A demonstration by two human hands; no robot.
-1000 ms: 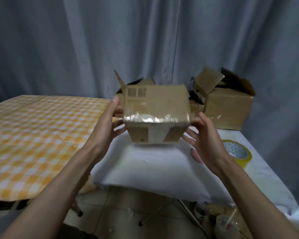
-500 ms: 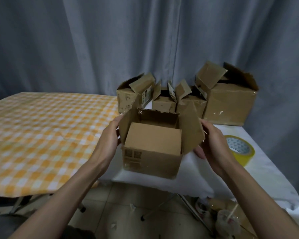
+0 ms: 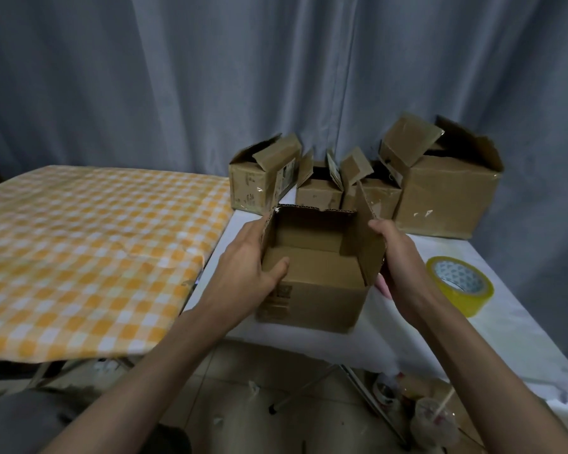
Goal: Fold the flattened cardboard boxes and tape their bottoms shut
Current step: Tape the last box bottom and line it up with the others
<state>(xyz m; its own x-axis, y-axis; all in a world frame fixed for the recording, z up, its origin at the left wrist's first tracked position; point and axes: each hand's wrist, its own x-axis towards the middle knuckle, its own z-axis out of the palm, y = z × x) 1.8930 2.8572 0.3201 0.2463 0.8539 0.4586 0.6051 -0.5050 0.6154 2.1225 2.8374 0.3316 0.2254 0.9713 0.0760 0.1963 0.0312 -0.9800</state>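
A small brown cardboard box (image 3: 322,290) stands upright with its open top facing me, at the near edge of the white-covered table (image 3: 512,332). My left hand (image 3: 246,273) grips its left wall, thumb curled over the near flap. My right hand (image 3: 404,267) holds the right flap and wall, fingers behind the cardboard. A roll of yellowish clear tape (image 3: 459,285) lies flat on the white cloth to the right of my right hand.
Several folded boxes with open flaps stand at the back of the white table: a small one (image 3: 259,181), two middle ones (image 3: 322,191), a large one (image 3: 446,194). An orange-checked table (image 3: 79,244) is on the left. Grey curtain behind. Litter and a cup (image 3: 433,424) lie on the floor.
The box was held up with its taped bottom toward me; both hands turned it over, open top up, and lowered it onto the white table's near edge.
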